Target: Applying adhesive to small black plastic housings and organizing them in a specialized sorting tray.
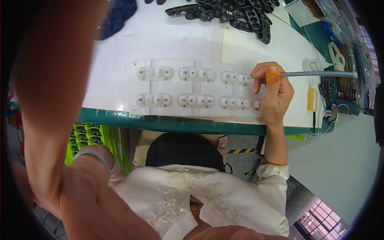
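The right hand (276, 90) is closed around a slim metal rod (316, 74), pinched between the fingers and a thumb wrapped in orange bandage (273, 76). Most of the rod sticks out to the right of the grip, ribbed along its shaft; its thin tip shows on the left side of the fingers, at the upper right oval of a white fixture (176, 87). Whether the tip touches the fixture, I cannot tell.

The fixture lies flat on the table, mostly to the left of the grip, its right end hidden behind the hand. Six ovals stand in two rows, each with four round white pads bearing small metallic spots; part of another shows beside the wrist.

At the left, a blurred limb (56, 100) fills the view close to the lens; I cannot tell where the left hand begins or whether it holds anything.

Farther out, black moulded parts (240, 14) are heaped beyond the fixture, with a dark blue bundle (118, 18) to their left. Right of the hand lie an amber tube (312, 99) and a clear bottle (314, 65). The white-topped table (112, 76) has a green front edge; below it, at the left, sits a lime-green tray (108, 134) of dark pieces.
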The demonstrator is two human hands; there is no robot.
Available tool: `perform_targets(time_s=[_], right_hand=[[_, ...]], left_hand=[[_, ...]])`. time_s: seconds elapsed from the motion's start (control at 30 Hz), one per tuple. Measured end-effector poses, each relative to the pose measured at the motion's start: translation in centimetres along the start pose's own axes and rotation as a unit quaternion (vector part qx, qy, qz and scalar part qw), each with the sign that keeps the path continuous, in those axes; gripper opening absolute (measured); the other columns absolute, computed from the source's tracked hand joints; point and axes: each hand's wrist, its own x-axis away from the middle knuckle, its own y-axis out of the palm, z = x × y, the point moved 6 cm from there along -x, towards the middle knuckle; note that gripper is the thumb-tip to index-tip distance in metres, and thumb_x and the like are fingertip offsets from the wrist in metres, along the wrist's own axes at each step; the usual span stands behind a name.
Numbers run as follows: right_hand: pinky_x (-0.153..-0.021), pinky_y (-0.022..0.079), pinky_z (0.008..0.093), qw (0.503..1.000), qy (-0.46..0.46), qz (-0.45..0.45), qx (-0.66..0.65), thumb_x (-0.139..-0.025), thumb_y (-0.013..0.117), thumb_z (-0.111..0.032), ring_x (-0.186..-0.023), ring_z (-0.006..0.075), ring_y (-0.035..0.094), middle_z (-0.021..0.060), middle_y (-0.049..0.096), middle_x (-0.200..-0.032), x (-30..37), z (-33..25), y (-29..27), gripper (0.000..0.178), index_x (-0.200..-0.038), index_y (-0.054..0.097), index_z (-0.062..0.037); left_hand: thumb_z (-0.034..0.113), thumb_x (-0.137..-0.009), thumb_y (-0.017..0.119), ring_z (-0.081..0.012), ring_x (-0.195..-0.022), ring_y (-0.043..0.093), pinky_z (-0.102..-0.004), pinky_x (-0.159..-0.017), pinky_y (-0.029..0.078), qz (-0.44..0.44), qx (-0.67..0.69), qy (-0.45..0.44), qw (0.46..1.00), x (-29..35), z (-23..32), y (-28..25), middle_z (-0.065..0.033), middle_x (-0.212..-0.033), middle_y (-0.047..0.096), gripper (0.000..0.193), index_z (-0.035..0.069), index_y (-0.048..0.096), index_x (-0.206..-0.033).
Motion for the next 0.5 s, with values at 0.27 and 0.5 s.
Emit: perform_targets(time_s=[0.27,0.5], right_hand=[[-0.046,0.037,0.0188,0.998,-0.026,-0.011,0.064,-0.092,0.043,-0.013,-0.051,0.0063,0.046,0.0055,0.055,-0.076,0.7,0.9,-0.1,0.023,-0.078,0.053,0.0014],[-0.049,0.037,0.0191,0.990,-0.054,0.101,-0.079,-0.094,0.038,-0.017,-0.052,0.0078,0.046,0.0094,0.054,-0.077,0.9,0.8,-2.2,0.028,-0.077,0.050,0.0026]], left_hand=[[0.023,-0.090,0.036,-0.0286,-0.057,0.061,-0.0386,-0.056,0.053,-0.149,0.075,0.001,0.986,9.7,-0.3,-2.9,-0.0233,-0.085,0.061,0.044,0.009,0.014,-0.125],[0.027,-0.088,0.027,-0.0326,-0.064,0.061,-0.0414,-0.059,0.052,-0.240,-0.024,0.035,0.970,10.4,-0.6,-7.1,-0.0320,-0.086,0.057,0.071,0.013,-0.026,-0.132]])
